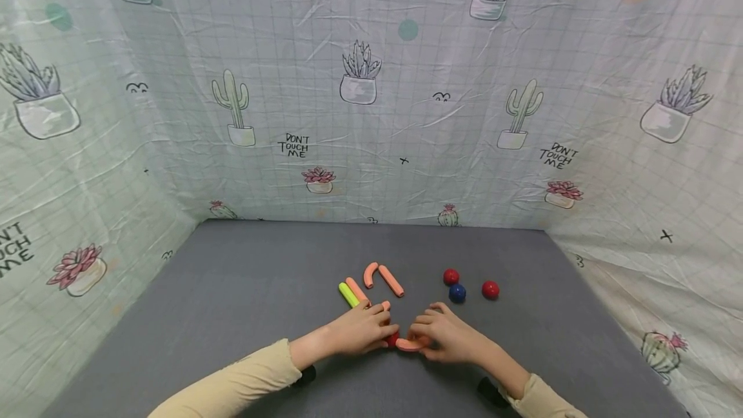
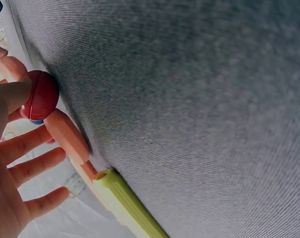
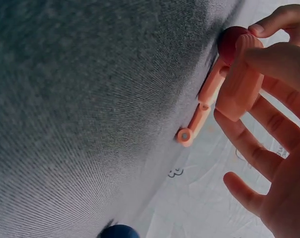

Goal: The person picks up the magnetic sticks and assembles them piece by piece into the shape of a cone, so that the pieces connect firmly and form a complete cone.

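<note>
My left hand [image 1: 361,329] grips a red ball [image 2: 43,95] between thumb and fingers, low over the grey table. A short orange rod [image 2: 68,136] touches the ball's far side; whether it is joined there I cannot tell. My right hand [image 1: 447,335] pinches a curved orange rod [image 3: 241,82], its end against or very near the red ball. The remaining fingers of both hands are spread apart. Just beyond the left hand, a yellow-green rod [image 1: 348,293] lies alongside a straight orange rod [image 1: 356,289], partly hidden by the fingers.
Farther back lie another curved orange rod [image 1: 369,275] and a straight orange rod [image 1: 391,281]. To the right are a red ball [image 1: 451,277], a blue ball [image 1: 457,293] touching it or nearly so, and another red ball [image 1: 490,289]. A cactus-print curtain [image 1: 400,134] surrounds the table [image 1: 232,289].
</note>
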`<state>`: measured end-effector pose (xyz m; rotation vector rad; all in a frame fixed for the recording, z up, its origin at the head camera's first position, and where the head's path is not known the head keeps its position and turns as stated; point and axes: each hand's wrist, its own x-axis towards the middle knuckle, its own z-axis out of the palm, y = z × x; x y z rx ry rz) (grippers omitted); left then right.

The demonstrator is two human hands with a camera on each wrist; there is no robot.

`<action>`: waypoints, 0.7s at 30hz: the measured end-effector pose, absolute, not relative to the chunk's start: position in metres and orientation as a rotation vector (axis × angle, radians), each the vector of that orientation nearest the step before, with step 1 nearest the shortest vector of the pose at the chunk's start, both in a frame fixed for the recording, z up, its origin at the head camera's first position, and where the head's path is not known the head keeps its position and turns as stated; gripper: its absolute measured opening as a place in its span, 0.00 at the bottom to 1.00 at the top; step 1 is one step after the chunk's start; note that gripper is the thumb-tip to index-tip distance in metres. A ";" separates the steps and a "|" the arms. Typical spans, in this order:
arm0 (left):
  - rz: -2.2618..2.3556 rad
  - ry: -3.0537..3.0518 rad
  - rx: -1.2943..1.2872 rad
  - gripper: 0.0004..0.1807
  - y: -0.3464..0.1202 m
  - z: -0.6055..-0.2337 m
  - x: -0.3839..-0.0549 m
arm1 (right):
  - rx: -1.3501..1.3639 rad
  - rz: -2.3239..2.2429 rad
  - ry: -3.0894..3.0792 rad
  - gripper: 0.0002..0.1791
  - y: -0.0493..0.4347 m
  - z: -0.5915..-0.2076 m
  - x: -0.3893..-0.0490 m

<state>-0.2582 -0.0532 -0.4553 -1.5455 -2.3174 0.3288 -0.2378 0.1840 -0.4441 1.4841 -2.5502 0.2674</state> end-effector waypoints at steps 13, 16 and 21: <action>0.285 -2.282 -1.574 0.14 -0.048 -0.454 -0.252 | 1.444 0.202 -2.734 0.10 0.186 -0.448 -0.240; 0.283 -2.290 -1.578 0.14 -0.048 -0.454 -0.252 | 1.434 0.193 -2.734 0.09 0.188 -0.448 -0.241; 0.266 -2.293 -1.597 0.12 -0.048 -0.453 -0.251 | 1.447 0.179 -2.687 0.09 0.189 -0.450 -0.241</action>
